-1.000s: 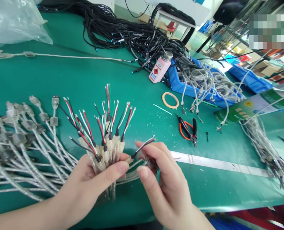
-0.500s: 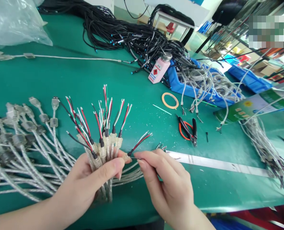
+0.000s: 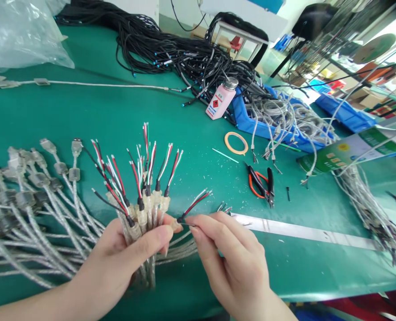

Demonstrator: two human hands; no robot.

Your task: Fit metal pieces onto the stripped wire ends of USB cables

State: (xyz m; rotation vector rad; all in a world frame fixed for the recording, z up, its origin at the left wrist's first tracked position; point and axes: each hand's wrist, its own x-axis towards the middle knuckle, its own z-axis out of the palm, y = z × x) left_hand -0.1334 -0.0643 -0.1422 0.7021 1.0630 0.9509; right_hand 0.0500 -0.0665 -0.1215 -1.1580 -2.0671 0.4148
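My left hand (image 3: pixel 124 256) is closed around a bundle of clear-jacketed USB cables (image 3: pixel 142 217), with thumb and fingers wrapped below their stripped ends. Red, white, green and black wires fan upward from the bundle. One cable end (image 3: pixel 195 204) leans out to the right at my left fingertips, its coloured wires spread apart from the others. My right hand (image 3: pixel 234 254) pinches a thin dark wire (image 3: pixel 185 224) beside that end, between thumb and forefinger. To the left lie the cables' USB plugs (image 3: pixel 47 145), several of them piled on the green mat (image 3: pixel 111 109).
Orange-and-black cutters (image 3: pixel 262 185), a tape roll (image 3: pixel 236 143) and a pink bottle (image 3: pixel 220 99) stand or lie beyond my right hand. Black cables (image 3: pixel 144 38) heap along the back. A blue bin (image 3: pixel 243 119) holds grey cables. A white strip (image 3: pixel 301 231) runs rightward.
The view has shifted slightly. Both hands keep their grips, and the right fingertips with the thin wire have moved only a little at the leaning cable end.
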